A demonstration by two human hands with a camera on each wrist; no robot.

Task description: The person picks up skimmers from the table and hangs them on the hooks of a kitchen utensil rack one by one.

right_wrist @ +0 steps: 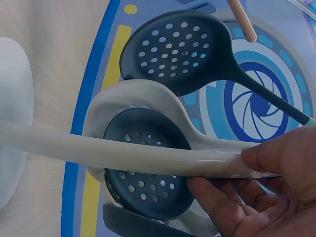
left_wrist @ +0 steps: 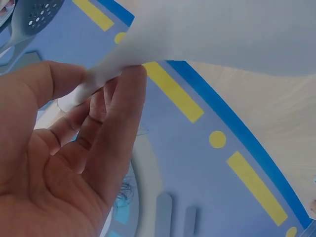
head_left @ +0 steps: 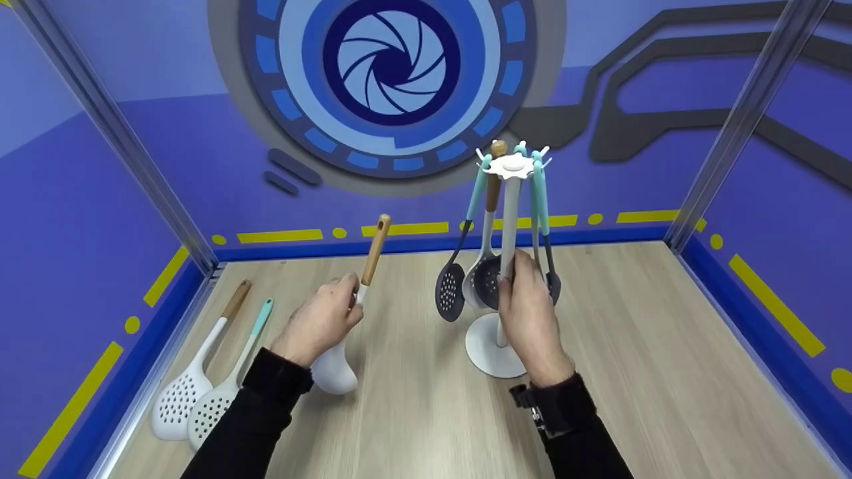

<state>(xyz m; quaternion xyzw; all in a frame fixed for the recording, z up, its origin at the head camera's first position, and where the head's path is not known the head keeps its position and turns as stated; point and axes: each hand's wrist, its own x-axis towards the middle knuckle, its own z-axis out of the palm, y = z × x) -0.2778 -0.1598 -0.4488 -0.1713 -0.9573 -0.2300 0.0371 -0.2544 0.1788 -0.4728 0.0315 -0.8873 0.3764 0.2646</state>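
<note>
My left hand (head_left: 321, 322) pinches the white neck of a wooden-handled spatula (head_left: 335, 372), between thumb and fingers. Its handle points up and away, and the broad white blade hangs below the hand; the left wrist view shows that blade (left_wrist: 222, 34) close up. On the right, my right hand (head_left: 529, 316) grips the pole (head_left: 511, 219) of a white utensil stand with a round base (head_left: 489, 346). Several utensils hang from its top hooks, including a dark skimmer (head_left: 450, 293) with a mint handle. The right wrist view shows thumb and fingers round the pole (right_wrist: 123, 153).
At the left of the wooden table (head_left: 413, 399) lie a white slotted turner (head_left: 176, 402) with a wooden handle and a pale skimmer (head_left: 208, 412) with a mint handle, side by side. Blue printed walls (head_left: 166, 159) enclose the table at the back and sides.
</note>
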